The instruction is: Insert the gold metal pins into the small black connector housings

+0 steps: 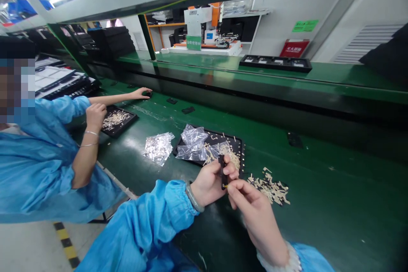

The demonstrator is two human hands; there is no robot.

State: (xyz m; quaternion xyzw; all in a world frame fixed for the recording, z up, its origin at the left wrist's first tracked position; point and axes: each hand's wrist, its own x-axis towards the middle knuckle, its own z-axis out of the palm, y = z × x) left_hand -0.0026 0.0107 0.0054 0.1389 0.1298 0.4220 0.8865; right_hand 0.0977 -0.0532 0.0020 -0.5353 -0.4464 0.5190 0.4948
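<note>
Work at the lower end of black part (222, 169) seems the step in hand: left hand (208, 183) holds this part between thumb and fingers, and right hand (255, 209) pinches a yellow bit (226, 185) at that end. Next move, I judge, calls for steady left hold and fine right fingertips, with the part just beside them, over near side of tray (223, 134)

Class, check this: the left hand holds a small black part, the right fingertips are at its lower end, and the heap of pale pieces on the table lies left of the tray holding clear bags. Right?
Not quite: the head view shows the heap of pale pieces right of the tray, not left. The rest stands.
</note>
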